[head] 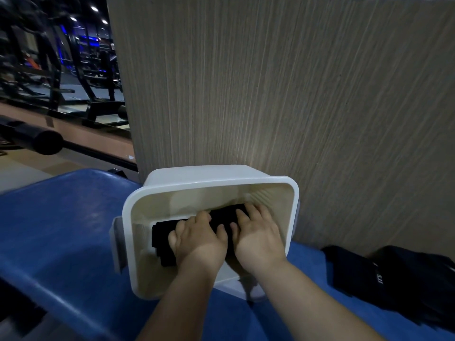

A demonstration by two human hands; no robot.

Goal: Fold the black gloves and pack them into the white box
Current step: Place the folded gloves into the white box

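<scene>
1. A white plastic box with rounded corners (209, 174) stood on a blue padded bench (61, 217), against a grey wood-grain panel (270, 94).
2. A folded bundle of black fabric gloves (161, 236) lay on the floor of the box, towards its near side. We judged this part of the packing nearly done.
3. Our left hand (197, 239) and our right hand (258, 237) lay side by side on top of the bundle. Their fingers were spread and fairly flat, pressing it down rather than gripping it.
4. More dark fabric with small white lettering (406, 279) lay on the bench to the right, well apart from the box. We could not tell whether it was gloves; if so, folding and packing it remained.
5. Dim gym machines (49, 57) stood far left.
</scene>
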